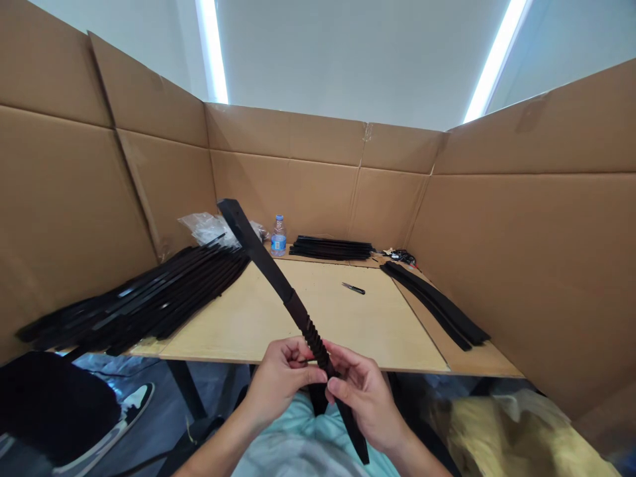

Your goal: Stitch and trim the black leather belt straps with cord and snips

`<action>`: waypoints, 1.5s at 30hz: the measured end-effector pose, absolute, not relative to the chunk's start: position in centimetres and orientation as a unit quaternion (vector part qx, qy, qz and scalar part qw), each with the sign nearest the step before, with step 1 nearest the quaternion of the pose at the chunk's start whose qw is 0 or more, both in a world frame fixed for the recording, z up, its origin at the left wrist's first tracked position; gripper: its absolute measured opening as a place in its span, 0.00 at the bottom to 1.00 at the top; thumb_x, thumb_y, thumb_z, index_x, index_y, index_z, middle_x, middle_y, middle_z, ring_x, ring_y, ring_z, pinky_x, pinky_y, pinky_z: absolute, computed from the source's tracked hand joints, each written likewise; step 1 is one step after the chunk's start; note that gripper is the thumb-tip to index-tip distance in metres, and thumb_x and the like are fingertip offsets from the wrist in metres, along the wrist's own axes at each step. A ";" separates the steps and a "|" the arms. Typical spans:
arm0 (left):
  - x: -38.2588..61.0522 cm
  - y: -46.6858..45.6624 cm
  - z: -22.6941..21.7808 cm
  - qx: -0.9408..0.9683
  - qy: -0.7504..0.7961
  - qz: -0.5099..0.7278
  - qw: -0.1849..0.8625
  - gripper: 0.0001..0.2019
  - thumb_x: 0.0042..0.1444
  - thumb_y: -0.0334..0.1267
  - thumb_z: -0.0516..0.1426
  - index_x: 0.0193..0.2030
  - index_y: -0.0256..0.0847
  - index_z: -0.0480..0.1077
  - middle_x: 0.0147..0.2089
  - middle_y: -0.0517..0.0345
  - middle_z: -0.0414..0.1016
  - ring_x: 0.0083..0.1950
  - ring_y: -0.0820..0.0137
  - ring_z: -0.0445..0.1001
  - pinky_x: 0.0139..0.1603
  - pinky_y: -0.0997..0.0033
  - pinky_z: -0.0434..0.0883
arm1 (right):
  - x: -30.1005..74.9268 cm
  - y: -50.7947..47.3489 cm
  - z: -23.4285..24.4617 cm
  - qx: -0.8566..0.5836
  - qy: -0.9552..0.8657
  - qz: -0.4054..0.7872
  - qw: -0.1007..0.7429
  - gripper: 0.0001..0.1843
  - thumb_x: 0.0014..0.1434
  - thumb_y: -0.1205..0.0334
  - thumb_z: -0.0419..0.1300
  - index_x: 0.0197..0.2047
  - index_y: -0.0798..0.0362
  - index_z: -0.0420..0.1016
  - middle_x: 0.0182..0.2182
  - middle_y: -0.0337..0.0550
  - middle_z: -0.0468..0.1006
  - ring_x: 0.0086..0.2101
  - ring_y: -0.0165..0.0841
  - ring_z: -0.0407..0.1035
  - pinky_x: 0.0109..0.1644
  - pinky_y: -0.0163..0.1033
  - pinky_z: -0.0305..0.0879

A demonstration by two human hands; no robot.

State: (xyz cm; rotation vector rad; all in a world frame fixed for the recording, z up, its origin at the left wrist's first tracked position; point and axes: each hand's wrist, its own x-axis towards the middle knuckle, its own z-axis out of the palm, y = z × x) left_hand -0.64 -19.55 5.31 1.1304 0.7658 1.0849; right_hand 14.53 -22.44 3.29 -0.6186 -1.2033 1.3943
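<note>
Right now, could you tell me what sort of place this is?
Probably a makeshift workbench: tan cardboard walls surround a pale wooden tabletop holding stacked black strips and a small dark knife.

- I saw the left hand (pixel 281 384) and right hand (pixel 365 397) gripping a long black ribbed strip (pixel 263 255) at bottom centre.
- A small folding knife (pixel 354 288) lay on the tabletop (pixel 387 331) beyond them.
- Stacked black strips (pixel 144 298) lay at left, a water bottle (pixel 279 236) farther back.

Bright ceiling strip lights (pixel 211 50) cast soft shadows; edges bow outward.
</note>
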 end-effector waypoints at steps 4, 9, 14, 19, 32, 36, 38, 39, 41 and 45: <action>-0.7 -19.8 5.6 0.521 0.333 0.475 0.626 0.19 0.34 0.39 0.70 0.20 0.37 0.63 0.20 0.66 0.68 0.21 0.76 0.68 0.23 0.78 0.66 | 14.4 -22.6 3.8 -0.289 -0.521 0.573 0.563 0.15 0.49 0.56 0.70 0.37 0.57 0.77 0.30 0.41 0.73 0.26 0.26 0.63 0.29 0.31 0.64; -0.6 -20.5 5.7 0.551 0.314 0.460 0.621 0.18 0.45 0.45 0.66 0.21 0.38 0.62 0.20 0.60 0.72 0.21 0.71 0.72 0.24 0.75 0.67 | 14.1 -22.8 3.6 -0.274 -0.504 0.572 0.586 0.17 0.54 0.54 0.67 0.30 0.53 0.62 0.25 0.36 0.71 0.21 0.25 0.63 0.21 0.29 0.62; -0.5 -20.7 5.7 0.551 0.301 0.461 0.627 0.16 0.49 0.45 0.63 0.23 0.38 0.63 0.22 0.57 0.74 0.25 0.67 0.76 0.29 0.69 0.71 | 14.1 -23.1 3.9 -0.237 -0.474 0.601 0.598 0.16 0.59 0.51 0.61 0.33 0.53 0.63 0.28 0.42 0.76 0.21 0.26 0.66 0.24 0.29 0.60; -0.6 -20.1 5.7 0.549 0.319 0.471 0.612 0.18 0.44 0.46 0.66 0.23 0.37 0.63 0.21 0.60 0.72 0.24 0.72 0.72 0.27 0.74 0.68 | 14.4 -23.0 3.6 -0.245 -0.469 0.588 0.612 0.12 0.54 0.56 0.67 0.35 0.54 0.71 0.30 0.41 0.76 0.28 0.29 0.69 0.32 0.33 0.65; -0.5 -20.4 5.9 0.560 0.342 0.461 0.597 0.20 0.40 0.44 0.68 0.19 0.37 0.60 0.17 0.67 0.62 0.19 0.81 0.58 0.20 0.81 0.55 | 14.4 -22.6 3.7 -0.291 -0.541 0.545 0.571 0.17 0.46 0.60 0.72 0.33 0.54 0.70 0.29 0.38 0.73 0.30 0.29 0.69 0.31 0.32 0.70; -0.5 -20.4 5.9 0.574 0.351 0.446 0.590 0.20 0.44 0.48 0.65 0.21 0.38 0.61 0.19 0.62 0.69 0.21 0.77 0.65 0.23 0.78 0.61 | 14.0 -22.9 3.2 -0.282 -0.522 0.571 0.567 0.19 0.55 0.55 0.66 0.32 0.51 0.57 0.25 0.34 0.72 0.18 0.24 0.64 0.16 0.27 0.61; -0.5 -20.4 5.9 0.575 0.356 0.443 0.589 0.19 0.44 0.48 0.65 0.21 0.38 0.62 0.20 0.59 0.72 0.23 0.74 0.68 0.25 0.76 0.64 | 14.0 -23.1 3.2 -0.279 -0.530 0.564 0.569 0.18 0.58 0.54 0.63 0.33 0.51 0.56 0.26 0.35 0.73 0.15 0.22 0.63 0.16 0.25 0.57; -0.5 -20.4 5.9 0.574 0.357 0.445 0.588 0.19 0.44 0.48 0.65 0.21 0.38 0.62 0.21 0.58 0.73 0.24 0.74 0.69 0.26 0.76 0.65 | 14.0 -23.1 3.4 -0.281 -0.533 0.556 0.573 0.16 0.59 0.54 0.62 0.34 0.51 0.58 0.26 0.35 0.73 0.15 0.21 0.62 0.16 0.24 0.56; -0.6 -20.3 5.9 0.572 0.354 0.452 0.587 0.19 0.44 0.47 0.65 0.21 0.37 0.63 0.22 0.56 0.75 0.25 0.73 0.71 0.28 0.76 0.66 | 14.2 -23.1 3.7 -0.279 -0.533 0.550 0.579 0.14 0.60 0.52 0.60 0.35 0.53 0.62 0.27 0.37 0.73 0.17 0.21 0.62 0.18 0.25 0.57; -0.7 -19.9 5.8 0.555 0.350 0.465 0.594 0.17 0.43 0.44 0.66 0.21 0.36 0.64 0.23 0.57 0.75 0.24 0.76 0.69 0.26 0.78 0.63 | 14.5 -23.0 4.0 -0.262 -0.530 0.551 0.589 0.13 0.59 0.52 0.61 0.38 0.54 0.70 0.29 0.39 0.73 0.21 0.23 0.63 0.22 0.28 0.60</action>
